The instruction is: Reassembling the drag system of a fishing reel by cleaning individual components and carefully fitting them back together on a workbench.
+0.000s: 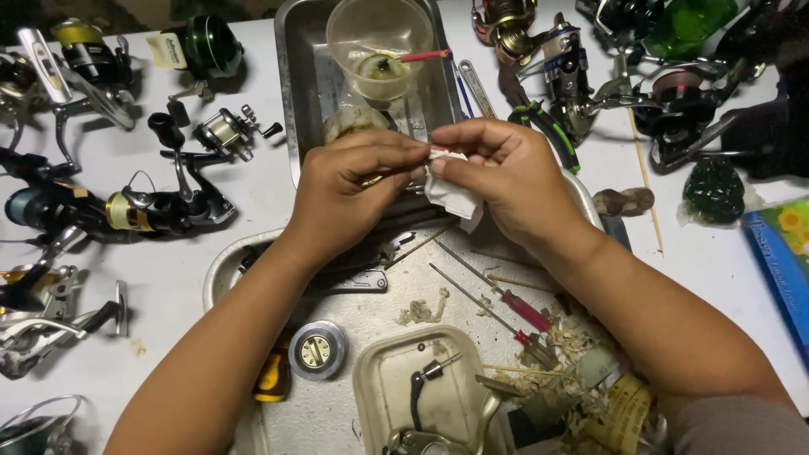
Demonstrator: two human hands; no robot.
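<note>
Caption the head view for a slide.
Left hand and right hand pinch a white tissue over a metal tray, fishing reels alongside.

Two red-handled screwdrivers (506, 305) lie on one round metal tray (221, 268); one rectangular steel pan (297, 76) holds one clear plastic cup (377, 42); two hands (354, 187) share one white tissue (452, 194).

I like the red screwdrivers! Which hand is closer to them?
The right hand. It holds a white tissue just above the red screwdrivers; the left hand sits farther to their upper left.
</note>
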